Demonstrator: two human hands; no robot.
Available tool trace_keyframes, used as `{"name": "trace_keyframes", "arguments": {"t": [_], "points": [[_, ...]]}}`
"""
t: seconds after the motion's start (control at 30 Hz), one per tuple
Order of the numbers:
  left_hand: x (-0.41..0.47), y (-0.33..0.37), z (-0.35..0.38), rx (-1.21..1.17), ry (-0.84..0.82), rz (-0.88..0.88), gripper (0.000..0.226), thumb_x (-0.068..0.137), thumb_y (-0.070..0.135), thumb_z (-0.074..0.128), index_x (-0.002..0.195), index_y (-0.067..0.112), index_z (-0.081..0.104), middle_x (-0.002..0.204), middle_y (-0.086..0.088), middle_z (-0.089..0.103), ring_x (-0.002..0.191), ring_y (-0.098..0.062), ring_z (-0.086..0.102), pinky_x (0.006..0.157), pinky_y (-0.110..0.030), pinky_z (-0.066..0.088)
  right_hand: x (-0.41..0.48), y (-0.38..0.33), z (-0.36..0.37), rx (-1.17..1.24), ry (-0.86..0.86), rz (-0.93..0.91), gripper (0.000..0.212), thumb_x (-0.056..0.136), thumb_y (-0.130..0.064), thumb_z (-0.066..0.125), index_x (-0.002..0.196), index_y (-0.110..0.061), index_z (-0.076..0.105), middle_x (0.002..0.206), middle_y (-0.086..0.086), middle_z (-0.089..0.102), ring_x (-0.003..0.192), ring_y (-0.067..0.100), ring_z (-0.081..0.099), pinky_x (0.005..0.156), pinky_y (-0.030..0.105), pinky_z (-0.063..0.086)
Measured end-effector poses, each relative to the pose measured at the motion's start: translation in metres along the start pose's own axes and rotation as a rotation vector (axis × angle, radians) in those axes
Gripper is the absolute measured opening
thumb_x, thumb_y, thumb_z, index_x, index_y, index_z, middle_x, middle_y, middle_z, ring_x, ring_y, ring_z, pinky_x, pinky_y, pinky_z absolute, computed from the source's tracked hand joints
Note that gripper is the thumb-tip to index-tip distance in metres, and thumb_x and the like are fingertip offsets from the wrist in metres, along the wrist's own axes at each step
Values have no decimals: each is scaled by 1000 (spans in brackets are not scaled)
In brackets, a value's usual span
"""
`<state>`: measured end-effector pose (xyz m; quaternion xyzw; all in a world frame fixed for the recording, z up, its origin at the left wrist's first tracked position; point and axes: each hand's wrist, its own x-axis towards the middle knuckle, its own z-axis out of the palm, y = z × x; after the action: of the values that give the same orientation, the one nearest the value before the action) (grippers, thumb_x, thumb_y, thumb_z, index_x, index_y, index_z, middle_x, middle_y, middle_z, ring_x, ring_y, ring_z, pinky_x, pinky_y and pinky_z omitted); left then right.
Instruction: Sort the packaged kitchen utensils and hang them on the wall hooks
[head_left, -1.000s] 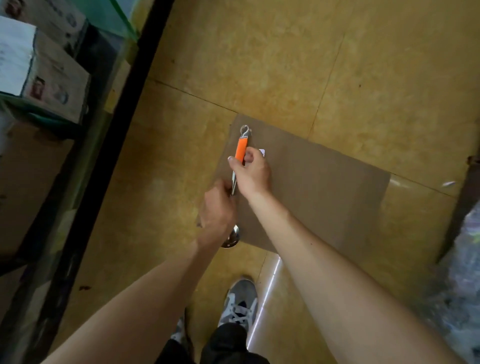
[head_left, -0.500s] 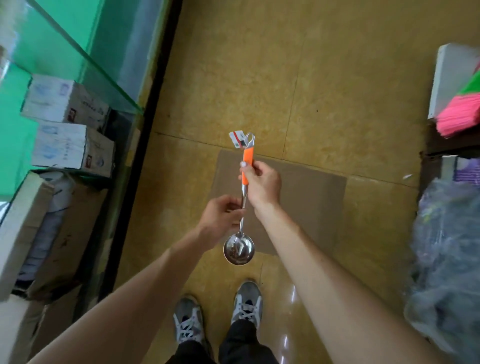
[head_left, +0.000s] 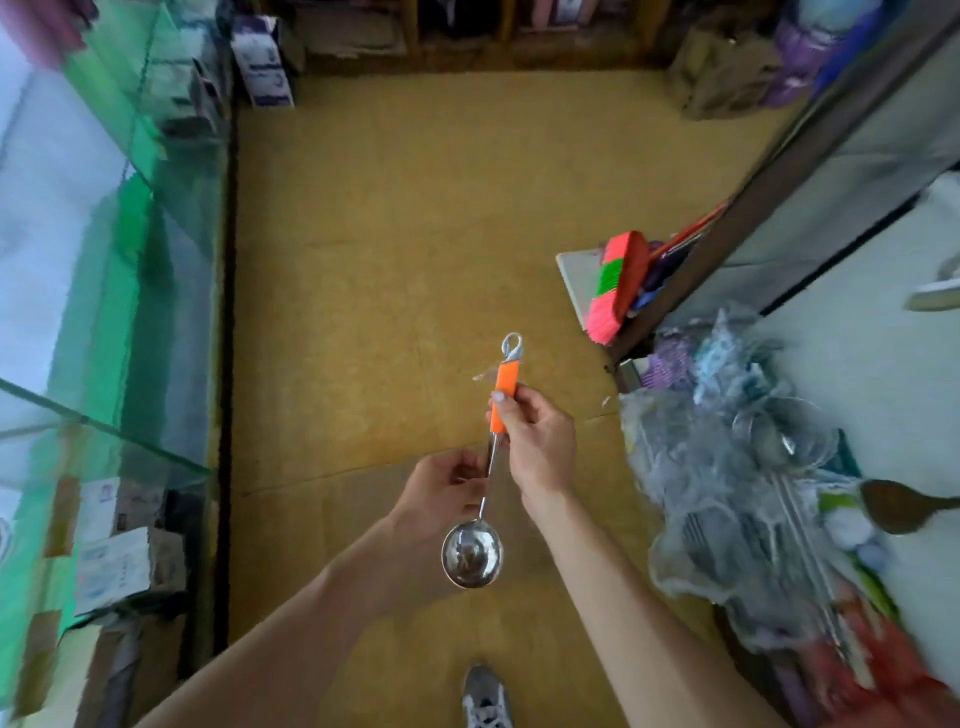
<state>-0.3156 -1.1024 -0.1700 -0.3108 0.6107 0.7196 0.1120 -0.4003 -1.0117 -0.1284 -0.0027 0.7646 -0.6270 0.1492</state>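
Both hands grip one ladle (head_left: 471, 553) — right hand (head_left: 537, 441) fingers round its orange handle, left hand (head_left: 441, 493) pinching the shaft

Both arms outstretched — right hand (head_left: 537, 441) gripping, left hand (head_left: 441, 491) pinching.

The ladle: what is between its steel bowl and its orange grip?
In the head view, only the thin steel shaft, pinched by the left hand, joins bowl and grip.

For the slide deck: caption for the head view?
Both hands hold an orange-handled steel ladle: right hand on handle, left hand at shaft.
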Motion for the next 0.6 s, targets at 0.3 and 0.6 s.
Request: {"name": "trace_keyframes", "arguments": {"t": [0.3,0.6], "points": [[-67,80,137,253,-207,135,18,82,-4,71,82,13,64,68,-1,63,62,-14,59,66,-33,54,-71,-87,-176,59,221,-91,21,90,-26,70,82,-45,73,82,0,75,80,21,71,79,47,58],[-130,42,361,410,-468,240,18,73,2,78,78,15,66,69,-1,65,66,-19,59,65,-32,51,-173,-49,-393,135,501,-121,19,91,-16,68,92,-35,73,89,-8,76,86,9,70,82,34,58]]}}
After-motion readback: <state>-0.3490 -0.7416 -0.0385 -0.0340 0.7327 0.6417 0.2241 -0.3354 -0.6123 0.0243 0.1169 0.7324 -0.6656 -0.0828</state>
